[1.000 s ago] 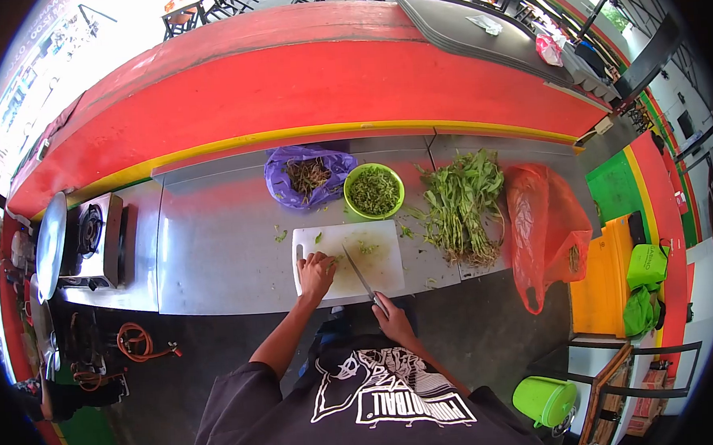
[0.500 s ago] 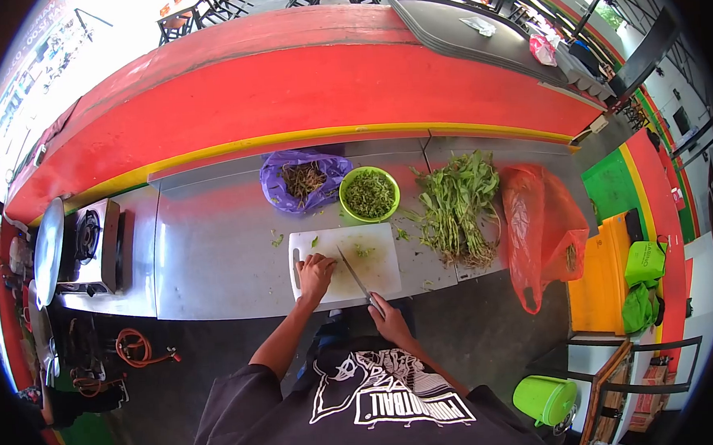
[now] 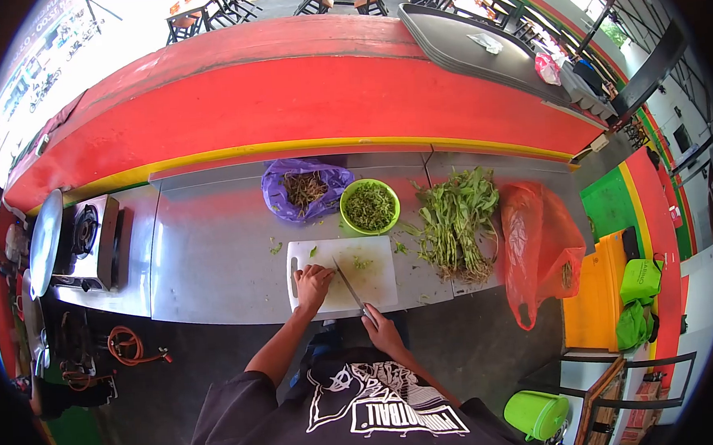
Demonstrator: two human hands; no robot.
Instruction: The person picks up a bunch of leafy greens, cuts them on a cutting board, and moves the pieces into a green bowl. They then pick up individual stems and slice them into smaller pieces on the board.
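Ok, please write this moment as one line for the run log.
left hand: on cutting board | right hand: holds knife | green bowl: chopped greens

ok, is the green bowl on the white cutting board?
No, the round green plastic bowl sits on the steel counter beyond the white rectangular cutting board.

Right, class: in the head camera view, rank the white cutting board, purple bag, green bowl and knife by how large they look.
1. white cutting board
2. purple bag
3. green bowl
4. knife
The bag and bowl lie farther from the camera, so their places are less sure.
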